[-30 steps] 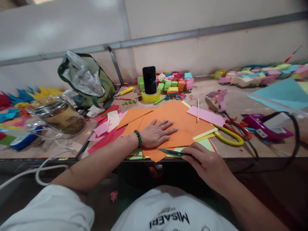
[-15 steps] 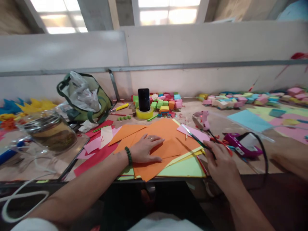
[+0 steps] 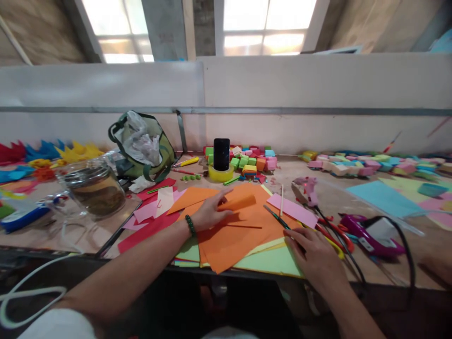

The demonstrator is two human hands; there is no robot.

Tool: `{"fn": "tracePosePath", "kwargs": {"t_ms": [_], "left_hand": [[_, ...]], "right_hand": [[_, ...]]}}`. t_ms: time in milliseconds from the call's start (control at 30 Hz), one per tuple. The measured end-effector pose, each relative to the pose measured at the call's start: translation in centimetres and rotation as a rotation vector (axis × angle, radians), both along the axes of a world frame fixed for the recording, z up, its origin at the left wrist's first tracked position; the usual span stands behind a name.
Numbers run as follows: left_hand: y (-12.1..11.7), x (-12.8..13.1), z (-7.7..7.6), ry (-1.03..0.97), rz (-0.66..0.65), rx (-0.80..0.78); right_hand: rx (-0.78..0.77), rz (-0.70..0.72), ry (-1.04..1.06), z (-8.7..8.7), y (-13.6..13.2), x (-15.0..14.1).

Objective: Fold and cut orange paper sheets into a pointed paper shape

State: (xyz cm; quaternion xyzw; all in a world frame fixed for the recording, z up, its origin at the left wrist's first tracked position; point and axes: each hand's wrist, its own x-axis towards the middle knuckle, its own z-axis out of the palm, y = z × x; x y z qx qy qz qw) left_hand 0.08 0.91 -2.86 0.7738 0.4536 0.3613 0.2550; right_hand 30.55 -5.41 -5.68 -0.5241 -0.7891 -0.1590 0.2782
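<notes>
My left hand (image 3: 212,212), with a dark green bead bracelet at the wrist, grips a curled piece of orange paper (image 3: 240,202) between thumb and fingers. Under it are spread flat orange paper sheets (image 3: 229,245). At the right edge of the pile, my right hand (image 3: 312,249) is closed around the dark handle of a slim, pointed bladed tool (image 3: 277,217); its exact kind is unclear. The blade lies low over the orange sheets, beside a pink paper strip (image 3: 296,212) and a thin pale stick (image 3: 281,200).
A phone (image 3: 221,154) stands in a yellow tape roll (image 3: 221,174), with colourful paper blocks behind. On the left are a glass jar (image 3: 93,190) and a green bag (image 3: 155,146). To the right lie a pink glue gun (image 3: 310,188), a purple device (image 3: 374,235) and black cables.
My left hand, flat on the orange paper before, has lifted and curled a piece of it. My right hand has lowered the bladed tool towards the sheets. The view has shifted.
</notes>
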Motion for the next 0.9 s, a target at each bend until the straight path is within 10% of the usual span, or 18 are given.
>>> {"fn": "tracePosePath", "kwargs": {"t_ms": [267,600,900], "left_hand": [[1.9,-2.7,0.7,0.149,0.376,0.081],[-0.6,2.4,1.5,0.515,-0.07,0.07],[3.2,2.4,2.2,0.145,0.033,-0.071]], "right_hand": [[-0.079,-0.029,0.071,-0.2,-0.2,0.2],[-0.068,-0.03,0.078,0.1,-0.3,-0.1],[-0.041,-0.037,0.079,-0.4,-0.5,-0.2]]}}
